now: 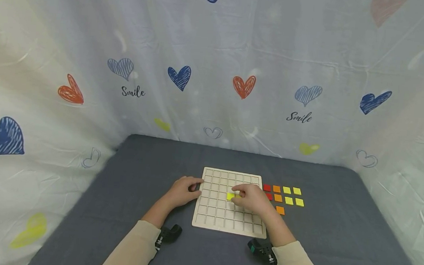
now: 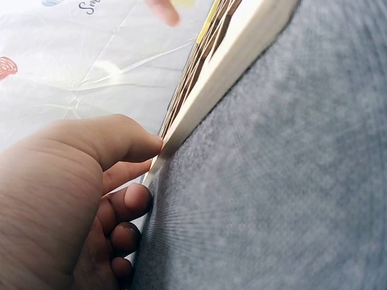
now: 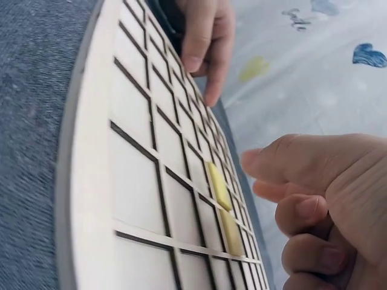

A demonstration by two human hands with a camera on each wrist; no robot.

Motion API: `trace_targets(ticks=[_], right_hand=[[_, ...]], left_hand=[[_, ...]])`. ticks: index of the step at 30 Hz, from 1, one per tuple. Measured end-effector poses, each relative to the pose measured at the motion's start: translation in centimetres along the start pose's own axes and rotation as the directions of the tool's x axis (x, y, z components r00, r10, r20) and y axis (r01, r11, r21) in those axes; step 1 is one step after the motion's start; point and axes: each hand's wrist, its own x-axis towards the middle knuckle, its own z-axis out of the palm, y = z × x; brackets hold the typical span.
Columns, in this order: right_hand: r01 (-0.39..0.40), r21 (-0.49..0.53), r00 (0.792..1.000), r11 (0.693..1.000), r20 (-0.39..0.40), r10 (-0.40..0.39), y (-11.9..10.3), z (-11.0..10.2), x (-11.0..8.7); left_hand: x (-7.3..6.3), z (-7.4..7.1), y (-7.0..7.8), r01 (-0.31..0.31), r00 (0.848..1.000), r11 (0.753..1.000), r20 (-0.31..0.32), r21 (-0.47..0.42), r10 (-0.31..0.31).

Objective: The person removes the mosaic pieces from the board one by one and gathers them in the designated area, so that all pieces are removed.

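A pale wooden grid board (image 1: 209, 222) lies on the dark grey table. My left hand (image 1: 181, 192) is at its left edge, and in the left wrist view the thumb (image 2: 142, 144) touches the rim. Over the board's middle hovers my right hand (image 1: 250, 197), thumb and index finger held near each other with nothing between them. Just below those fingertips, two yellow square tiles (image 3: 219, 187) sit side by side in neighbouring cells. From the head, the right fingers partly cover these yellow tiles (image 1: 230, 196).
Right of the board lie loose square tiles in columns: two red tiles (image 1: 267, 187), three orange tiles (image 1: 278, 198) and several yellow tiles (image 1: 289, 200). The right hand and wrist are close beside them. A white curtain (image 1: 213, 108) printed with hearts surrounds the table (image 1: 158, 157).
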Motion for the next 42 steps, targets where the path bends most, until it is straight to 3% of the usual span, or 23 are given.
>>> trace_targets(ticks=[7,21,27,42], right_hand=[[-0.044,-0.085,0.998,0.995,-0.052,0.039,0.0,1.0,0.0],[-0.068,-0.001,0.993,0.998,-0.095,0.068,0.1,1.5,-0.1],[-0.052,-0.034,0.992,0.998,-0.119,0.048,0.2,1.6,-0.1],[-0.026,0.028,0.986,0.999,-0.162,0.03,-0.9,-2.2,-1.3]], left_hand=[[0.0,-0.2,0.3,0.007,1.0,1.0,0.001,-0.016,-0.007],[0.0,-0.3,0.3,0.002,1.0,1.0,0.001,-0.024,-0.002],[0.0,-0.1,0.3,0.011,1.0,1.0,-0.001,-0.027,-0.011],[0.0,-0.1,0.1,0.012,1.0,0.999,0.0,-0.034,-0.012]])
